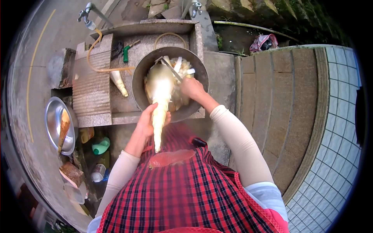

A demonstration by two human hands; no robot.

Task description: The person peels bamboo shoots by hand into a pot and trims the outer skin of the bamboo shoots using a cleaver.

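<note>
My left hand (145, 119) is wrapped round the lower part of a pale, peeled bamboo shoot (160, 99), whose narrow tip points back toward my apron. The thick end of the shoot reaches over a large round metal pot (191, 113). In my right hand (193, 89) is a knife (174, 71), its blade slanting up and left beside the thick end. Whether the blade touches the shoot cannot be made out. Cut pale pieces (182, 66) lie inside the pot, partly hidden by the shoot and my right hand.
A second peeled shoot (119, 83) lies in the stone sink (116, 101), near a green-handled tool (126, 53). At left, a metal basin (49, 116) holds a brownish shoot (64, 128). A hose (90, 58) hangs from the tap (86, 17). Steps (279, 97) rise at right.
</note>
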